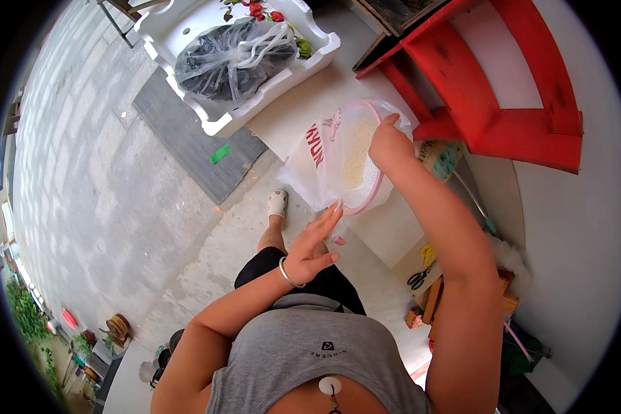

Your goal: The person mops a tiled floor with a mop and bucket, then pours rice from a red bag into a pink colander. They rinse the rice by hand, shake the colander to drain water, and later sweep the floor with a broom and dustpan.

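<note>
pink-rimmed, one plastic basket point(374, 194) of pale grains point(356, 157) lies against one translucent, red-printed bag point(315, 176); one white foam crate point(268, 103) beyond holds one tied bag point(234, 61); the crate's edge borders the far side, one red stand point(472, 119) hems the right, and grey paving point(110, 172) opens leftward; the basket sits just left of the right hand point(393, 146), which grips its rim, and just beyond the left hand point(313, 241), fingers extended, thumb apart, fingertips at the near end
</note>
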Available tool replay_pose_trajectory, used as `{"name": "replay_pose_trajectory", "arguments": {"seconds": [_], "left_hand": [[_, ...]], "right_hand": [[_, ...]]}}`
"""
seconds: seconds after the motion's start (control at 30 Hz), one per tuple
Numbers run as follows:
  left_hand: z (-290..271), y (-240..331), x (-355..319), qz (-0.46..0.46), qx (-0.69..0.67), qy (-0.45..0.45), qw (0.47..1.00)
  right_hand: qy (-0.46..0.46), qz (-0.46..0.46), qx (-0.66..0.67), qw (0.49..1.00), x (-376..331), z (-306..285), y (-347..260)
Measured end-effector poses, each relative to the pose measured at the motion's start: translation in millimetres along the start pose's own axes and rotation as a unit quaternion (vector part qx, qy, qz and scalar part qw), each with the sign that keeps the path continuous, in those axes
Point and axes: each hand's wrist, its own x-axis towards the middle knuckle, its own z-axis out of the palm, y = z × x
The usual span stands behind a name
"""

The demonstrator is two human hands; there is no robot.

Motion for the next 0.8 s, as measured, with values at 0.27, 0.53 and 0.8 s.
{"name": "replay_pose_trajectory", "arguments": {"seconds": [0.27,0.53,0.8], "left_hand": [[-16.1,-11.8,1.8,-0.036,-0.084,0.033,0.995],[-12.0,-32.5,7.0,-0.013,-0.214,0.060,0.975],[-12.6,-42.4,0.6,-0.102,-0.296,0.070,0.947]], "right_hand": [[0.037,-0.047,-0.079,0.995,9.0,-23.1,-28.6],[0.038,-0.089,-0.154,0.983,9.0,-20.9,-35.2],[0.079,-0.052,-0.111,0.989,-23.6,-45.1,-2.0]]}}
